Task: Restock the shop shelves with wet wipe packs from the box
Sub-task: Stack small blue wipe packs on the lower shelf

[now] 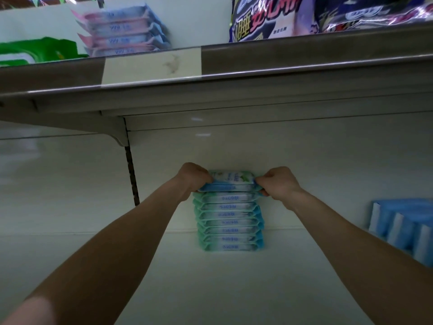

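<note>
The lower shelf [210,277] is dimly lit, shaded by the upper shelf [304,66]. The pink packs [121,31] above are smeared by blur. Straight edges are bowed near the borders.

Purple bags [264,17] above, blue-white packs [403,228] (striped) at right.

Pack colours
Wipe stack [229,221] was teal-blue, white faces; right-hand packs [403,228] blue with white stripes; blurred upper packs [124,31] probably pink-blue.

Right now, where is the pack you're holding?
Head view, centre: the held pack lies atop the teal stack on the lower shelf, gripped between left hand and right hand.
</note>
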